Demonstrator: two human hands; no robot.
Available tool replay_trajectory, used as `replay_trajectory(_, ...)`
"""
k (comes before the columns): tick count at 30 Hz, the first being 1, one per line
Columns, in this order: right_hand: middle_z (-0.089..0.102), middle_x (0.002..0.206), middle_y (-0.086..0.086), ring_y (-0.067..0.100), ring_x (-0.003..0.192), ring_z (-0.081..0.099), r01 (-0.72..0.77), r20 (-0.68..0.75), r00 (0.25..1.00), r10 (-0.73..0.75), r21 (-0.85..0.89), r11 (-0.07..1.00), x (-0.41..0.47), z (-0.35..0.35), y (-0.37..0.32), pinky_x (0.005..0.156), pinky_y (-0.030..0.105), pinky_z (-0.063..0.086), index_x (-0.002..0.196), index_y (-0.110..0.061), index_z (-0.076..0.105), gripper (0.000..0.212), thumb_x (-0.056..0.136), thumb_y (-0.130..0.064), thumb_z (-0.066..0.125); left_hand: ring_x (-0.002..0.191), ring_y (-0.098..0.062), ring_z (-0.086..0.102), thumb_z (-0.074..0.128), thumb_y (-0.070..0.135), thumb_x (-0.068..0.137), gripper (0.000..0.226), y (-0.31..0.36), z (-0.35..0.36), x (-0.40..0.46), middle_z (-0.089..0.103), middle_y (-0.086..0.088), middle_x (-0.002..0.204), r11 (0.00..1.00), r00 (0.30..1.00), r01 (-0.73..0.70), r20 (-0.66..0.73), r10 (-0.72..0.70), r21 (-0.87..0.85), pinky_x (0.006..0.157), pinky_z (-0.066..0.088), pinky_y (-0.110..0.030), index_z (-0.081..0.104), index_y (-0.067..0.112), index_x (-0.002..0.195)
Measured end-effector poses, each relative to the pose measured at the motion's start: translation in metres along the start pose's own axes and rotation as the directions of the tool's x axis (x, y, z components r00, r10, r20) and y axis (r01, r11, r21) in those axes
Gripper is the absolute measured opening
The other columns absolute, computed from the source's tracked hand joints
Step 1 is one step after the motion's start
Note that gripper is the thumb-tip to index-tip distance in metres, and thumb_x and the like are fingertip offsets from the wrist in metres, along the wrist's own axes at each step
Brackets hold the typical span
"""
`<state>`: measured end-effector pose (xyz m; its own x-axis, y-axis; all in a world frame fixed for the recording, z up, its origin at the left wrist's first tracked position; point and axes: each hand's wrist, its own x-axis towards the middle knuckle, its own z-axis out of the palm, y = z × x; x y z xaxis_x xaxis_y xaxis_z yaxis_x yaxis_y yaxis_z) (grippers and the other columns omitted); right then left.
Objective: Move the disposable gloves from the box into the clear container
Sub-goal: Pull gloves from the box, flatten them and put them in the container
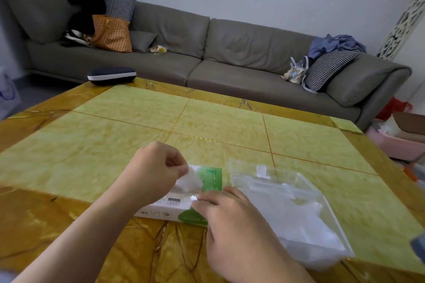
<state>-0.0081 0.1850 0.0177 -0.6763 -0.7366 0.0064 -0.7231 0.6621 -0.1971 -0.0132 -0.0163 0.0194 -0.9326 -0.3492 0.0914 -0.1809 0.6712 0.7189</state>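
A white and green glove box [210, 179] lies flat near the table's front edge. My left hand [154, 167] pinches a thin translucent glove [189, 181] that sticks up out of the box's opening. My right hand [230, 218] rests on the box's near right corner, its fingers curled over the edge and holding the box down. Just right of the box stands the clear container [296, 200], open, with crumpled clear gloves [305, 232] lying inside it.
The yellow-green tabletop [207, 126] has a brown marbled border. A dark case [112, 75] sits at its far left corner. A grey sofa [230, 53] with bags and cushions runs behind. Pink tubs [395, 142] stand on the floor at right.
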Motion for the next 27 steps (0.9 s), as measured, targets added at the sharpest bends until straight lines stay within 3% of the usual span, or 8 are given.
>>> replay_trajectory(5,0.048,0.149,-0.016,0.02,0.138,0.03,-0.006,-0.011,1.0,0.006,0.015,1.0,0.001,0.002,0.001,0.121,0.03,0.031,0.146,-0.028,0.055,0.057,0.092,-0.01,0.055,0.068,0.004,0.069,0.088,0.021,0.08,0.014,0.003,-0.013,-0.001,0.073,0.018,0.069,0.998,1.0,0.013,-0.015,-0.014,-0.067,0.066,0.054,-0.018,0.078,0.026,0.071)
replay_trajectory(10,0.053,0.142,-0.014,0.018,0.13,0.034,-0.008,-0.023,1.0,0.008,0.004,1.0,0.002,0.004,0.0,0.115,0.031,0.037,0.142,-0.028,0.057,0.053,0.092,-0.011,0.057,0.07,-0.008,0.073,0.089,0.022,0.077,0.011,0.006,-0.017,-0.004,0.076,0.008,0.072,0.984,0.997,0.076,0.034,-0.071,-0.163,0.07,0.058,-0.027,0.079,0.021,0.072)
replay_trajectory(14,0.052,0.144,-0.014,0.02,0.134,0.033,-0.004,-0.019,1.0,0.004,-0.008,1.0,0.002,0.003,0.0,0.118,0.031,0.035,0.143,-0.027,0.056,0.055,0.091,-0.01,0.058,0.078,-0.017,0.073,0.083,0.023,0.085,0.011,0.003,-0.02,-0.001,0.077,0.003,0.075,0.937,0.986,0.164,0.027,-0.163,-0.308,0.07,0.051,-0.027,0.079,0.018,0.076)
replay_trajectory(20,0.053,0.14,-0.014,0.018,0.13,0.035,0.004,-0.025,1.0,-0.004,-0.006,1.0,0.001,0.003,0.001,0.115,0.03,0.037,0.14,-0.027,0.058,0.052,0.091,-0.011,0.058,0.08,-0.014,0.073,0.078,0.022,0.09,0.007,0.003,-0.02,-0.001,0.078,0.004,0.078,0.918,0.983,0.101,-0.106,-0.152,-0.384,0.078,0.052,-0.03,0.076,0.018,0.085)
replay_trajectory(23,0.053,0.141,-0.013,0.018,0.129,0.035,0.003,-0.027,1.0,-0.004,-0.011,1.0,0.001,0.003,0.001,0.114,0.029,0.038,0.142,-0.027,0.057,0.053,0.091,-0.011,0.059,0.077,-0.007,0.073,0.071,0.015,0.096,0.009,0.005,-0.02,-0.001,0.078,0.005,0.079,0.92,0.982,0.045,-0.15,-0.111,-0.389,0.076,0.049,-0.024,0.073,0.012,0.088)
replay_trajectory(27,0.051,0.144,-0.012,0.019,0.132,0.034,0.013,-0.022,1.0,-0.014,-0.028,1.0,0.002,0.004,0.001,0.116,0.03,0.033,0.146,-0.027,0.054,0.055,0.092,-0.012,0.06,0.067,0.001,0.071,0.064,0.017,0.1,0.007,0.01,-0.018,-0.003,0.079,0.007,0.081,0.94,0.995,0.048,-0.061,-0.073,-0.337,0.076,0.054,-0.024,0.065,0.011,0.097)
